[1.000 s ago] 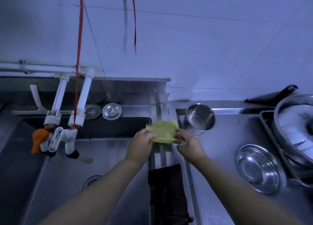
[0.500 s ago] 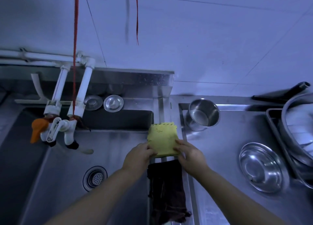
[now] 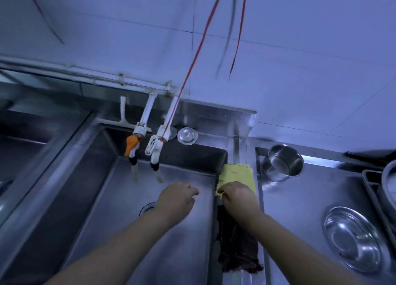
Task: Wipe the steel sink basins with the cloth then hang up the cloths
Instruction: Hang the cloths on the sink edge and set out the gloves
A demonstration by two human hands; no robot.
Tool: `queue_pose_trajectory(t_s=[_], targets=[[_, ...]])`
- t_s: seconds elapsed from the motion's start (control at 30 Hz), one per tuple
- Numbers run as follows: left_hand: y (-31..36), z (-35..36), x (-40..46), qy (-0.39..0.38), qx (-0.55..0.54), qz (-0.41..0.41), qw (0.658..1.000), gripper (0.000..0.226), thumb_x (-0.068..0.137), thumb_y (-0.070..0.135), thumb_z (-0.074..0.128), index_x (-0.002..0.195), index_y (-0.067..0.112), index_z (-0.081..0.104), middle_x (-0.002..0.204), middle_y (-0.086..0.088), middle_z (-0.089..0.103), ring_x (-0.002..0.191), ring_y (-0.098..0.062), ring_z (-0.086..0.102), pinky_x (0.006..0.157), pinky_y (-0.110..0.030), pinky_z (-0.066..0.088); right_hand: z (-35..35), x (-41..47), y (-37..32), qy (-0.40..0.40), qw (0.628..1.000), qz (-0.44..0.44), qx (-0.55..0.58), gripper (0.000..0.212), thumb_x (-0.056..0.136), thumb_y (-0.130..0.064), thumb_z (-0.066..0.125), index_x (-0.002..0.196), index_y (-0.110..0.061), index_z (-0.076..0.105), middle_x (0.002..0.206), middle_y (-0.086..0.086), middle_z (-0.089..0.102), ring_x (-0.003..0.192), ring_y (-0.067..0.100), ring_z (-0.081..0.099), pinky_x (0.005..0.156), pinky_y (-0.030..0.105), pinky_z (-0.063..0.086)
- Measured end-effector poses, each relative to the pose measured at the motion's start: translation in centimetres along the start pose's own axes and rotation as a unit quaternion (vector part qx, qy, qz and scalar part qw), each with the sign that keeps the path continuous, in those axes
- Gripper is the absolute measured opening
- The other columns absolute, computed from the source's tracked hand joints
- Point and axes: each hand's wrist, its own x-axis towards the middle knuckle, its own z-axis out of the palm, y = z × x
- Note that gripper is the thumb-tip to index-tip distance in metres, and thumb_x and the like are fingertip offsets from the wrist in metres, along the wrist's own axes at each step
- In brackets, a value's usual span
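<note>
A yellow cloth (image 3: 235, 176) lies draped over the steel divider (image 3: 237, 143) between two sink basins. My right hand (image 3: 239, 195) rests on its near edge, fingers curled at the cloth's left corner. Just behind my right wrist a dark brown cloth (image 3: 236, 248) hangs over the same divider. My left hand (image 3: 176, 199) hovers over the middle basin (image 3: 132, 209), loosely curled and holding nothing.
Two white taps (image 3: 147, 139) hang over the basin's back, one with an orange handle. A drain (image 3: 147, 207) shows by my left wrist. A steel pot (image 3: 282, 162), a steel bowl (image 3: 353, 239) and a tray (image 3: 377, 188) sit to the right. Red cords (image 3: 203, 38) hang on the wall.
My left hand has let go of the yellow cloth and moved left over the basin. The right hand stays on the cloth, and the view has swung left.
</note>
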Motion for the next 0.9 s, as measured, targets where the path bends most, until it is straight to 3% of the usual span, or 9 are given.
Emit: queue_pose_trajectory(t_s=[0.23,0.27,0.33,0.4,0.43,0.5,0.57,0.7,0.9], targets=[[-9.9,-6.0,-13.9,-0.004,0.082,-0.127,0.989,0.032,0.093,0.022,0.046,0.123,0.02,0.059,0.115,-0.005,0.061,0.107,-0.025,0.055,0.086,-0.032,0.042,2.1,-0.7,-15.1,-0.012,0.992,-0.124,-0.01,0.033,0.095,-0.019,0.042,0.119,-0.022,0.065,0.118,-0.001,0.066,0.107,0.02,0.059,0.087,0.03,0.048],[-11.3,-7.2,-16.5,0.017,0.085,-0.138,0.987,0.027,0.09,0.022,0.054,0.114,0.019,0.065,0.106,-0.004,0.065,0.099,-0.024,0.059,0.08,-0.029,0.046,2.6,-0.7,-17.7,-0.021,0.99,-0.136,-0.022,0.033,0.094,-0.019,0.043,0.118,-0.022,0.065,0.117,-0.001,0.066,0.106,0.02,0.059,0.086,0.03,0.049],[-14.3,-9.0,-22.0,0.075,0.109,-0.14,0.981,0.017,0.064,0.021,0.083,0.078,0.022,0.074,0.071,0.002,0.067,0.063,-0.014,0.064,0.051,-0.019,0.048,3.7,-0.9,-23.1,-0.03,0.983,-0.172,-0.049,0.032,0.093,-0.018,0.043,0.116,-0.022,0.064,0.113,0.001,0.066,0.104,0.022,0.058,0.085,0.029,0.047],[-17.4,-10.3,-27.6,0.063,0.149,-0.172,0.972,0.028,0.043,0.021,0.091,0.054,0.025,0.066,0.05,0.007,0.057,0.042,-0.009,0.055,0.036,-0.015,0.041,5.1,-1.5,-28.8,-0.04,0.975,-0.21,-0.057,0.033,0.095,-0.017,0.041,0.119,-0.02,0.063,0.114,0.003,0.065,0.106,0.022,0.056,0.087,0.028,0.043],[-18.9,-11.0,-30.5,0.042,0.159,-0.197,0.966,0.024,0.047,0.022,0.088,0.057,0.025,0.066,0.054,0.007,0.058,0.046,-0.009,0.056,0.04,-0.016,0.042,5.8,-1.9,-31.7,-0.043,0.972,-0.224,-0.06,0.034,0.096,-0.017,0.039,0.121,-0.02,0.062,0.115,0.003,0.064,0.107,0.022,0.056,0.087,0.028,0.042],[-22.1,-11.9,-36.2,0.013,0.139,-0.247,0.959,0.013,0.077,0.024,0.067,0.09,0.023,0.069,0.086,0.001,0.066,0.078,-0.016,0.063,0.065,-0.026,0.048,7.1,-2.8,-37.5,-0.051,0.964,-0.25,-0.073,0.034,0.097,-0.019,0.038,0.12,-0.019,0.062,0.114,0.003,0.063,0.104,0.022,0.056,0.085,0.029,0.043],[-25.6,-12.1,-42.3,0.028,0.134,-0.294,0.946,0.026,0.092,0.023,0.043,0.112,0.021,0.061,0.111,-0.002,0.061,0.103,-0.021,0.057,0.084,-0.031,0.044,8.5,-3.6,-43.4,-0.062,0.954,-0.279,-0.091,0.031,0.095,-0.018,0.038,0.112,-0.018,0.064,0.108,0.004,0.065,0.096,0.023,0.058,0.08,0.03,0.047],[-30.4,-14.3,-54.3,0.065,0.124,-0.374,0.917,0.028,0.094,0.031,0.04,0.115,0.024,0.058,0.114,0.001,0.059,0.107,-0.02,0.055,0.089,-0.032,0.045,10.8,-4.9,-54.1,-0.088,0.928,-0.337,-0.134,0.032,0.092,-0.013,0.035,0.106,-0.013,0.063,0.101,0.007,0.066,0.088,0.026,0.06,0.063,0.03,0.041],[-35.7,-17.4,-66.6,0.128,0.111,-0.484,0.858,0.027,0.093,0.035,0.043,0.113,0.03,0.061,0.113,0.005,0.061,0.109,-0.016,0.054,0.091,-0.03,0.044,13.2,-5.1,-65.3,-0.081,0.9,-0.401,-0.151,0.033,0.092,-0.017,0.038,0.109,-0.012,0.065,0.102,0.008,0.068,0.09,0.026,0.061,0.073,0.035,0.049]])
